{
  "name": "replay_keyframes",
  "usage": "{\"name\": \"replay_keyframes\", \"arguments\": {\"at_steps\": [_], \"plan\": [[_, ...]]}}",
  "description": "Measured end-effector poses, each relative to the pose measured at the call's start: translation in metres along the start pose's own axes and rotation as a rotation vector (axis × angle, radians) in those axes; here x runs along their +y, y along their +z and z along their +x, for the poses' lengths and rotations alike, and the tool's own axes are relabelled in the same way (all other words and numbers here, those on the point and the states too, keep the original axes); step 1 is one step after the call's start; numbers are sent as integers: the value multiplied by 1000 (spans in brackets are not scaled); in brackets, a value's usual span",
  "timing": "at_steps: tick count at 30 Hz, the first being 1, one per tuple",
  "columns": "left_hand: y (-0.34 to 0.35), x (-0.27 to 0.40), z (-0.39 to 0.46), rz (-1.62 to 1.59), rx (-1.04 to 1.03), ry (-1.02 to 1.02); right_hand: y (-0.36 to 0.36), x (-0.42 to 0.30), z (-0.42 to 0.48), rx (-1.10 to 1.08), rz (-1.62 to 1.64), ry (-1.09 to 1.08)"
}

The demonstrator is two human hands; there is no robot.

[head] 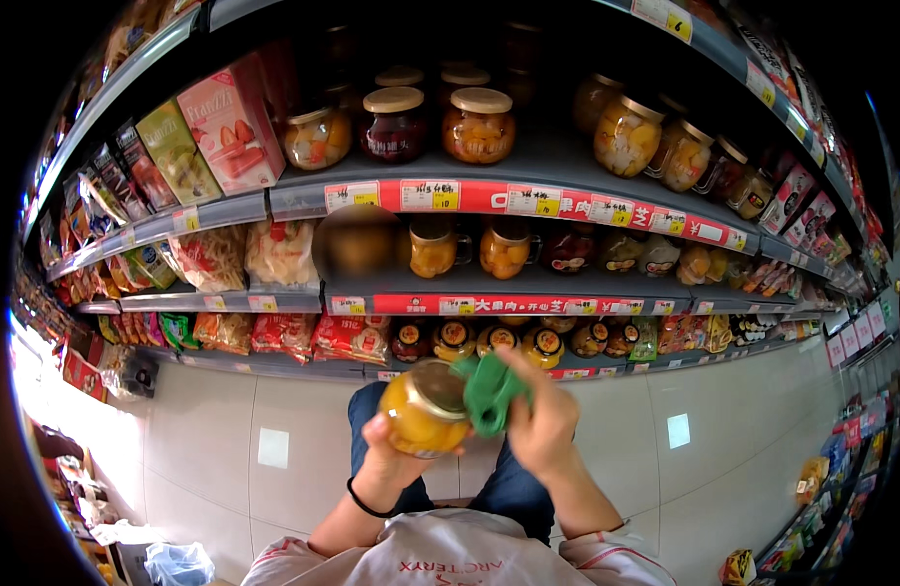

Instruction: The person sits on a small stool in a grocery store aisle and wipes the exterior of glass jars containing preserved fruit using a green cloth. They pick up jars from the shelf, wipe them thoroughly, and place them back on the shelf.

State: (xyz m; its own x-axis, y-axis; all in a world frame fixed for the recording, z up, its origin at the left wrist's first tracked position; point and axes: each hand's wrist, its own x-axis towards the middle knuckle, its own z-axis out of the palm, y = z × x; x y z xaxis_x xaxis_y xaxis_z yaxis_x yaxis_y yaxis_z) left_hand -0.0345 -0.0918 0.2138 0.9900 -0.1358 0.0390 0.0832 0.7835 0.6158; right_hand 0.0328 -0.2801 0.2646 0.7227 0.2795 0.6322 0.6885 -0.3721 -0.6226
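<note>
My left hand (395, 458) grips the lower side of a glass jar of yellow fruit (421, 425). The jar is tilted, with its gold-coloured metal lid (441, 384) towards the shelves. Bunched in my right hand (545, 417) is a green cloth (490, 392), slightly blurred, right beside the lid; I cannot tell whether it touches the jar. Behind my hands, the bottom shelf holds several canned-fruit jars (545, 346) with round labels on their lids.
Fruit jars (479, 132) stand on the top shelf and handled jars (432, 249) on the middle one. FranZzi boxes (230, 132) and bagged foods (208, 256) fill the left. The tiled floor (604, 469) lies below. A plastic bag (179, 564) sits at lower left, another stocked rack (823, 505) at right.
</note>
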Motion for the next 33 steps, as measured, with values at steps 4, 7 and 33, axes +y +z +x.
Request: {"name": "replay_keyframes", "arguments": {"at_steps": [4,7,33], "plan": [[-47,13,-13,-158,-30,-3,-31,27,71,159,302,441],[-77,6,-24,-175,-8,16,-55,46,148,195,436,358],[-179,-26,-68,-382,31,-188,-6,177,362,-608,-733,265]]}}
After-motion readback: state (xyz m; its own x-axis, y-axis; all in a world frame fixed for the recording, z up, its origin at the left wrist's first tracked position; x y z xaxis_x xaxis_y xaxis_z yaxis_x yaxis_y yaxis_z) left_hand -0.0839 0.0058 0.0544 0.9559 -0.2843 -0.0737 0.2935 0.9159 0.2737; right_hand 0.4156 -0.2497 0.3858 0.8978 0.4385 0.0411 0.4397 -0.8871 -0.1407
